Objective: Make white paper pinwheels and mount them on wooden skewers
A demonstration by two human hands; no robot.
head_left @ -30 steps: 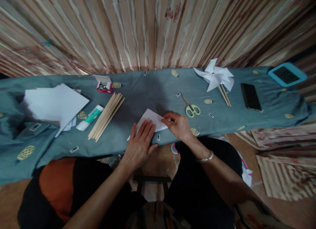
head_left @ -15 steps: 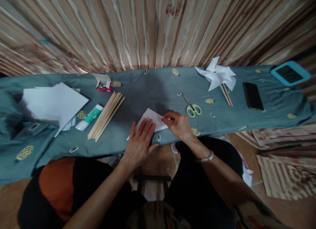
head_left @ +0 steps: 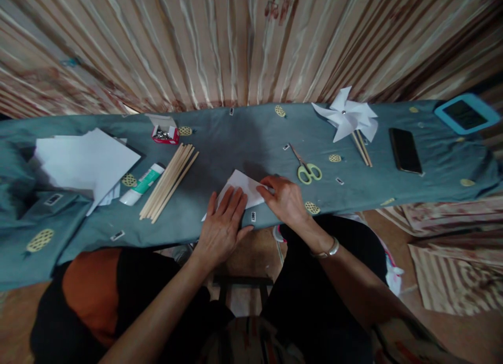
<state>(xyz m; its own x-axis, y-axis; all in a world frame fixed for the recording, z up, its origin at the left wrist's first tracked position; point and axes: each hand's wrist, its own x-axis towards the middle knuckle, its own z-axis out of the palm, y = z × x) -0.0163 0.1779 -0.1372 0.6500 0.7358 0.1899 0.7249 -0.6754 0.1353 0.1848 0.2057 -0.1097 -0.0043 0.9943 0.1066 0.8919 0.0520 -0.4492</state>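
A white sheet of paper (head_left: 244, 182), folded into a triangle, lies near the front edge of the cloth-covered table (head_left: 239, 133). My left hand (head_left: 223, 222) rests flat on it with the fingers stretched out. At the paper's right corner, my right hand (head_left: 285, 197) pinches the edge between thumb and fingers. Green-handled scissors (head_left: 306, 167) lie just beyond my right hand. Left of my hands is a bundle of wooden sticks (head_left: 168, 183), with a glue stick (head_left: 142, 184) beside it.
A stack of white paper (head_left: 86, 154) lies at the left. Behind the sticks stands a small red box (head_left: 165, 133) of metal pins or tacks. To the right are white paper pinwheels (head_left: 348, 115) on sticks, a black phone (head_left: 405, 150) and a blue-framed tablet (head_left: 467, 114). A striped curtain (head_left: 236, 44) hangs behind.
Both hands keep nearly the same place on the folded paper. The whole view has shifted slightly.
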